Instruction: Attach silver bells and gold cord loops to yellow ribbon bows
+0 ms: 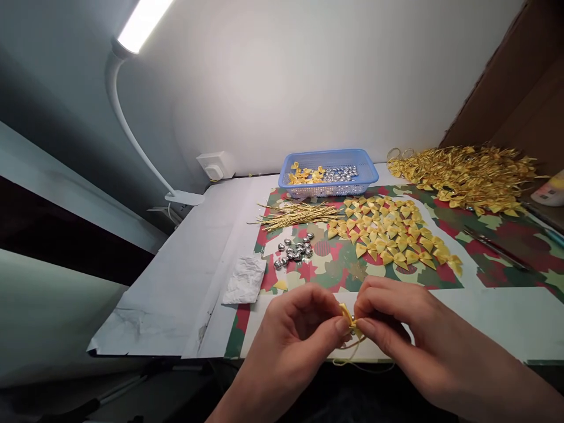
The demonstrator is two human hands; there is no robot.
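My left hand and right hand together pinched one small, yellow satin ribbon bow above the white desk's near edge (a thin golden cord looped beneath). Beyond lay shiny silver rounded beads; near the far edge sat a blue plastic mesh basket.

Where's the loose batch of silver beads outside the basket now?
In the head view, the loose silver beads lie left of the yellow bows, below the gold cords and right of the crumpled white paper.

Small yellow ribbon bow between the fingers, thin pale cord beneath.
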